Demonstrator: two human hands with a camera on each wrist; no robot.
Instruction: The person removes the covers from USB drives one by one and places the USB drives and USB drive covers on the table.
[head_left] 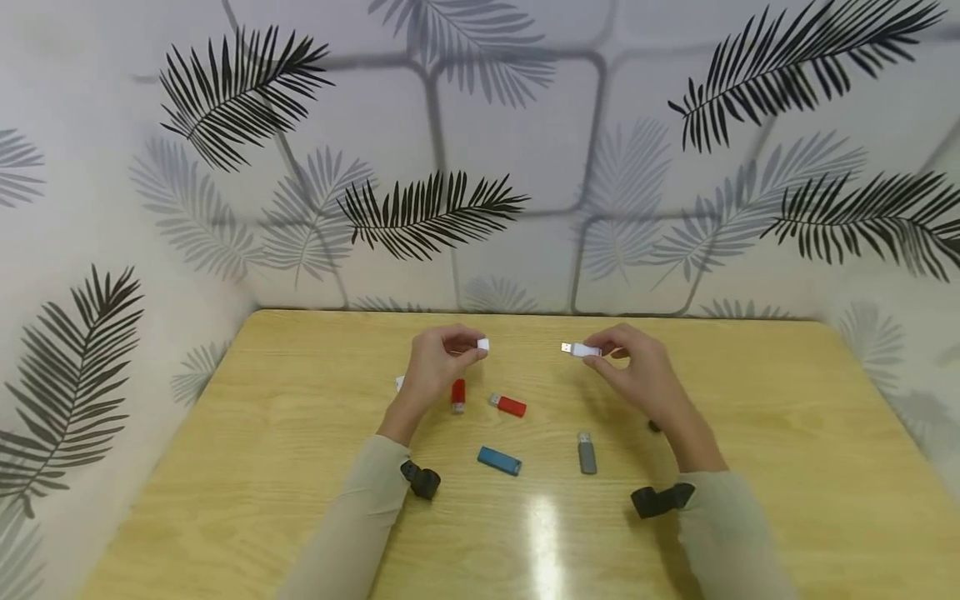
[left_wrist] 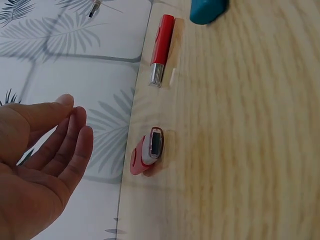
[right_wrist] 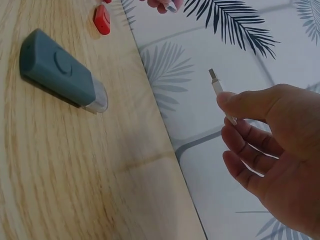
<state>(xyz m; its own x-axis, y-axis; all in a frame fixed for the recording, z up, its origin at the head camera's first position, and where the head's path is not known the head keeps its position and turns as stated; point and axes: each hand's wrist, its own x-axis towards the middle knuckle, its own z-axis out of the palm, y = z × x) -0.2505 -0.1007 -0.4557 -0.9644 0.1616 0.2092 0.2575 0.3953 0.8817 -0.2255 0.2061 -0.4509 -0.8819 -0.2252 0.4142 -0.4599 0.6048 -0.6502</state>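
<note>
Above the far part of the table, my left hand (head_left: 438, 362) pinches a small white cap (head_left: 483, 344) between thumb and fingertips. That cap is hidden behind the fingers in the left wrist view. Across from it, my right hand (head_left: 633, 367) holds a white USB stick (head_left: 584, 350) by its body, the bare metal plug pointing left toward the cap. A gap separates cap and stick. The right wrist view shows the stick (right_wrist: 218, 89) between thumb and forefinger, plug outward. A red USB stick (head_left: 458, 396) lies beside the left wrist.
On the wooden table (head_left: 300, 467) lie another red USB stick (head_left: 511, 406), a blue one (head_left: 499, 461) and a grey one (head_left: 587, 454). A white item (head_left: 399, 382) is partly hidden behind the left hand, a dark item (head_left: 655, 426) by the right forearm. A leaf-patterned backdrop (head_left: 517, 250) rises behind.
</note>
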